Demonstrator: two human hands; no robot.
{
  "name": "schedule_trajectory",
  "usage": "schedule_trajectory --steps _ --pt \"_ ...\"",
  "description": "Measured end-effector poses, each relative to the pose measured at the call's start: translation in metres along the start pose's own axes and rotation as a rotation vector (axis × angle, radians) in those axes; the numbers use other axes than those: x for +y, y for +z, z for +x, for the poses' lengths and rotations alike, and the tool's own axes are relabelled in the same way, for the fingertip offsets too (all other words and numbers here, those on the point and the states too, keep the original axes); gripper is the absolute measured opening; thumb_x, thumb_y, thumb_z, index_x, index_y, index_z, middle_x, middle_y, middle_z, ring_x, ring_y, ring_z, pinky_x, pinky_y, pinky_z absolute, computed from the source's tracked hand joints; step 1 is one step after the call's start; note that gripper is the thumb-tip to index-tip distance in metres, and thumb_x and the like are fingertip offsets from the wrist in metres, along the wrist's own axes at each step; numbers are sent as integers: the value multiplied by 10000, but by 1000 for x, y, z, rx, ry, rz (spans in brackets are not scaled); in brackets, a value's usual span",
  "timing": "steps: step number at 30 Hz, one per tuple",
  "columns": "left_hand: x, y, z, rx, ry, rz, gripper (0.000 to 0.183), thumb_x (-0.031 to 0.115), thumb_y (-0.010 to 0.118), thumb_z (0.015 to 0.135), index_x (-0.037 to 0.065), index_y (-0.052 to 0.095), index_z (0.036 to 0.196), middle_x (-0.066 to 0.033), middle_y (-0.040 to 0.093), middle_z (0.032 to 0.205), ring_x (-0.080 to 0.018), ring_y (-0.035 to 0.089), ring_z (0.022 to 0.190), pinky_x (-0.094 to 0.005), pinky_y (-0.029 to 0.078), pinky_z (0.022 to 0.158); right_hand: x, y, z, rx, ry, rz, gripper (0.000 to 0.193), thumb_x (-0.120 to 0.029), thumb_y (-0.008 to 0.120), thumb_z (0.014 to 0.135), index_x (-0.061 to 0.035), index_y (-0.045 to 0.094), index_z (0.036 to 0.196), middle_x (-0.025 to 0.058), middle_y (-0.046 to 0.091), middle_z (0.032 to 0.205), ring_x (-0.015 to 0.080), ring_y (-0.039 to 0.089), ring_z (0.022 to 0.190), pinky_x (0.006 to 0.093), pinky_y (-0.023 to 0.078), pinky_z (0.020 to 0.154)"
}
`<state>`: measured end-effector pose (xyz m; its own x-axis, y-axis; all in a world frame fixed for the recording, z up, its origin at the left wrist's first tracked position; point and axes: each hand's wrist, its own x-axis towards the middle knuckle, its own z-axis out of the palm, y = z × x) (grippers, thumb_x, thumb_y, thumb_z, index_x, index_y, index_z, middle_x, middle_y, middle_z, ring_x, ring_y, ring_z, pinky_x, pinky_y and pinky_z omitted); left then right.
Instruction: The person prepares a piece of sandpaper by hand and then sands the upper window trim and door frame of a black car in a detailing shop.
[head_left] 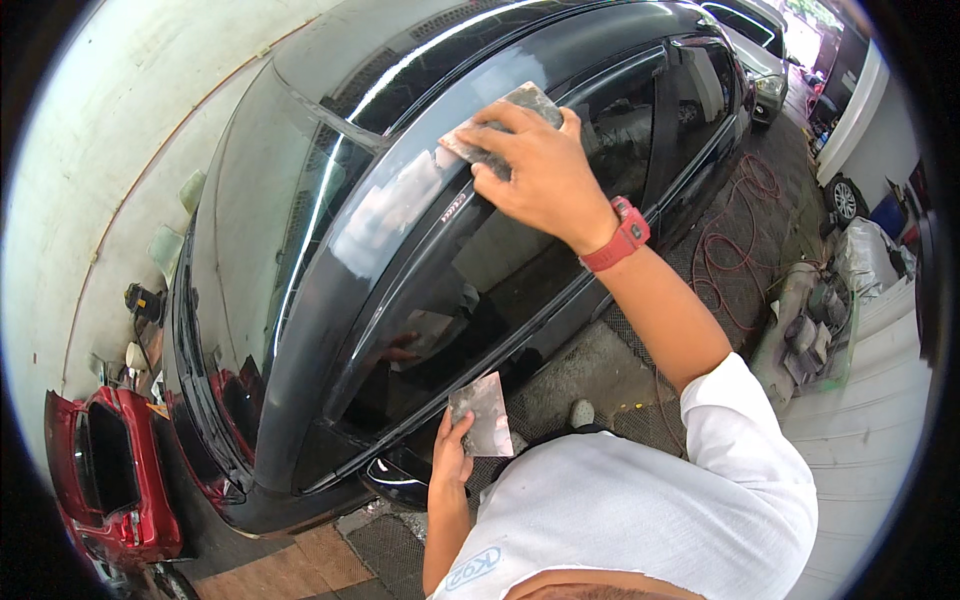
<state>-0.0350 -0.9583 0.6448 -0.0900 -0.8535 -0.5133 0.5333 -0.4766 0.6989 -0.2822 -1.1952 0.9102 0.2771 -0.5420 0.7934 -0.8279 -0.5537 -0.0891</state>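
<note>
My right hand [535,170], with a red watch [620,235] on its wrist, is closed around a flat, grey-smeared putty spreader [537,102]. It presses the spreader against the roof pillar of a black car [330,270], above the side windows. Light grey filler [385,215] lies in smooth patches along that pillar, in front of the hand. Lower down, beside the car's door, my left hand [453,450] grips a thin square plate [482,415] by its edge. Grey smears mark the plate. The underside of the spreader is hidden.
A side mirror [395,478] juts out near my left forearm. A red car body part [110,470] stands at far left. Red hose [735,235] coils on the floor at right, near a wheel [846,200] and wrapped parts [815,320]. Another car [765,70] stands behind.
</note>
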Motion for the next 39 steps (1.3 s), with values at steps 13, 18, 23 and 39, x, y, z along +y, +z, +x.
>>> schedule_trajectory --steps 13,18,23,39 --pt "29 35 -26 38 275 -61 605 157 694 1042 71 452 1589 -87 599 1481 -222 569 1346 -404 454 1149 -11 -19 -53 -14 11 105 438 -244 728 913 -194 724 1348 33 626 1443 289 528 1440 660 273 1176" --pt "95 115 -33 255 891 -56 698 300 593 1114 64 244 1669 -185 411 1621 -314 467 1458 -492 399 1199 -41 -64 -102 -258 88 927 493 -200 727 926 -111 700 1410 127 626 1454 330 579 1371 492 398 1190" --pt "129 154 -16 109 834 -174 518 249 610 1106 54 414 1545 -133 572 1425 -239 593 1295 -417 495 1099 -62 -77 -130 -438 -38 866 475 -211 744 912 -196 731 1387 84 616 1485 323 539 1432 519 356 1201" --pt "117 132 -20 383 1164 -2 596 225 625 1095 11 362 1584 -174 505 1492 -260 550 1315 -419 462 1112 -31 -67 -121 -359 -268 181 449 -242 729 877 -285 716 1324 21 617 1425 264 495 1476 745 265 1133"
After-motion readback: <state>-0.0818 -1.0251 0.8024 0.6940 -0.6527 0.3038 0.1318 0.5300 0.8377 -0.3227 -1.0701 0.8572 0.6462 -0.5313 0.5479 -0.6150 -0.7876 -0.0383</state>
